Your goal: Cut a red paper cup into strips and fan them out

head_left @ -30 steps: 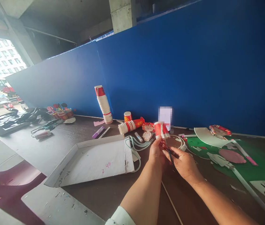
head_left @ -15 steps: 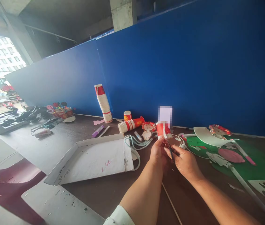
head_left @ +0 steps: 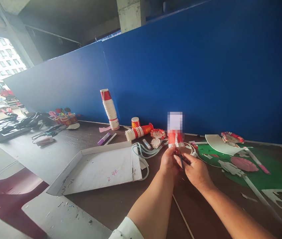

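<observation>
While the left grip (head_left: 168, 160) clasps the near edge of a red paper cup (head_left: 173, 139), holding it out at the far middle of the tabletop (head_left: 113, 203), the right grip (head_left: 197, 171) is wrapped around a dark slim tool (head_left: 181, 162), probably scissors. The tool points toward the cup's near edge; whether it touches the paper is too small to tell, and the cup's far end is blurred.

The step in hand looks like cutting into the cup wall. For a clean result, the left thumb and fingers should press only hard enough to steady the thin wall without crumpling it, well off the line of the blades. Short snips likely suit curved paper better than one long squeeze, and turning the cup into the blades should give a smoother edge than twisting the right wrist.

A pale cable (head_left: 141, 151) lies just left of the cup, with a paper cutout (head_left: 157, 142) beside it, so the tip is best angled clear of both. The thin stick (head_left: 182, 215) under the forearms could roll if an elbow drops, which calls for wrists held slightly raised.
</observation>
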`<state>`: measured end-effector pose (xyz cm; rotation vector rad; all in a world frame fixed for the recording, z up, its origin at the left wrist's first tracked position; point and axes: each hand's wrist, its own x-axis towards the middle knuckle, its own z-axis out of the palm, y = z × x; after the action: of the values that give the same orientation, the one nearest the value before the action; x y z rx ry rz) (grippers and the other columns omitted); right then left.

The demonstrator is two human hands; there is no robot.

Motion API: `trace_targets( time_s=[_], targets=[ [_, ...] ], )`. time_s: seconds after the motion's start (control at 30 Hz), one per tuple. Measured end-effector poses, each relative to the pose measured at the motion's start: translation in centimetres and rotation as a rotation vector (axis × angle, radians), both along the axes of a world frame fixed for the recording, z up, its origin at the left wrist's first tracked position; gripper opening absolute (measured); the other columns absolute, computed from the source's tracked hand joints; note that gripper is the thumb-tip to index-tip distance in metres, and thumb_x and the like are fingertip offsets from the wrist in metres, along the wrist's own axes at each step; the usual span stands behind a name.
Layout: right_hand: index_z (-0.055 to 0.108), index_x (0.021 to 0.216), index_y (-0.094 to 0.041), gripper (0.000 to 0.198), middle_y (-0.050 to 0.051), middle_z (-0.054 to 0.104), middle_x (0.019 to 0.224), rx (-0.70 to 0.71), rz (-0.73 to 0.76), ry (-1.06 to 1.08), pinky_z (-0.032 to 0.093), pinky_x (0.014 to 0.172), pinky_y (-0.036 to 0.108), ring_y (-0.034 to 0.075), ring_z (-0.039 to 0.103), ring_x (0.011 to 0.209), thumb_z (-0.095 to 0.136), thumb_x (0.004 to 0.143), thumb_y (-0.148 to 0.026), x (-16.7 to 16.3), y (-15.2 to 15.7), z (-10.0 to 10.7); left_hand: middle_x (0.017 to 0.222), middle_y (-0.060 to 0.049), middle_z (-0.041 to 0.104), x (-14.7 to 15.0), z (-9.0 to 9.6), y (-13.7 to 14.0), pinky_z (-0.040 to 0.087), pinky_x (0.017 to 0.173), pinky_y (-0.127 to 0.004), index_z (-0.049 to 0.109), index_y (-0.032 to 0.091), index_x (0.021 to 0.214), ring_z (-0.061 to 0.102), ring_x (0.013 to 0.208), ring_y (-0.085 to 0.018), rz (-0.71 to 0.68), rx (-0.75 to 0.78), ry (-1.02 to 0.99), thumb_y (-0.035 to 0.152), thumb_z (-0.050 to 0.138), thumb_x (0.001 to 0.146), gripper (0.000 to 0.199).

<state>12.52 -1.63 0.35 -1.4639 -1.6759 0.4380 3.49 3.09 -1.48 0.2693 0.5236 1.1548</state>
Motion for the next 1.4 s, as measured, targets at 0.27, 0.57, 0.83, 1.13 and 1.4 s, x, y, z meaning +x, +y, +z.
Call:
trace_targets(
  time_s=[0.27, 0.57, 0.83, 1.13, 1.4],
  targets=[
    [0.072, 0.094, -0.020, 0.042, 0.005, 0.074, 0.074, 0.004, 0.001, 0.014, 0.045, 0.057, 0.028, 0.019, 0.063, 0.061, 0.049, 0.085, -0.055, 0.0, 0.0, 0.0, 0.056, -0.001, 0.053, 0.5, -0.3, 0.1, 0.038, 0.052, -0.027, 0.062, 0.014, 0.079, 0.047, 0.044, -0.013, 0.012, 0.054, -0.048, 0.042, 0.070, 0.071, 0.030],
    [0.072, 0.089, -0.020, 0.044, 0.004, 0.071, 0.066, 0.031, -0.010, -0.028, 0.042, 0.053, 0.028, 0.017, 0.058, 0.053, 0.047, 0.086, -0.057, 0.0, 0.1, -0.3, 0.052, 0.000, 0.050, 0.4, -0.1, 0.0, 0.039, 0.053, -0.028, 0.062, 0.015, 0.078, 0.046, 0.044, -0.013, 0.000, 0.009, 0.019, 0.047, 0.070, 0.072, 0.033],
    [0.072, 0.089, -0.020, 0.045, 0.004, 0.071, 0.066, 0.039, -0.019, 0.051, 0.043, 0.055, 0.027, 0.018, 0.060, 0.058, 0.050, 0.084, -0.059, -0.2, 0.1, 0.2, 0.052, 0.000, 0.052, 0.5, 1.1, -1.0, 0.024, 0.040, -0.023, 0.058, 0.014, 0.070, 0.042, 0.038, -0.009, 0.021, -0.036, 0.071, 0.042, 0.072, 0.069, 0.031],
    [0.072, 0.082, -0.022, 0.044, 0.003, 0.067, 0.060, 0.042, -0.045, 0.054, 0.040, 0.053, 0.027, 0.017, 0.055, 0.052, 0.050, 0.084, -0.060, -0.2, 0.0, 0.2, 0.059, 0.001, 0.056, 0.8, 1.0, -1.2, 0.026, 0.041, -0.023, 0.058, 0.016, 0.076, 0.038, 0.037, -0.006, 0.041, -0.013, 0.066, 0.039, 0.074, 0.068, 0.029],
    [0.069, 0.073, -0.022, 0.046, 0.003, 0.067, 0.058, 0.038, -0.044, 0.043, 0.039, 0.051, 0.028, 0.016, 0.053, 0.050, 0.050, 0.083, -0.062, -0.2, 0.1, 0.5, 0.055, 0.003, 0.053, 0.8, 1.2, -1.3, 0.017, 0.038, -0.023, 0.055, 0.016, 0.075, 0.040, 0.038, -0.007, 0.054, 0.024, 0.061, 0.039, 0.075, 0.065, 0.031]
  ],
)
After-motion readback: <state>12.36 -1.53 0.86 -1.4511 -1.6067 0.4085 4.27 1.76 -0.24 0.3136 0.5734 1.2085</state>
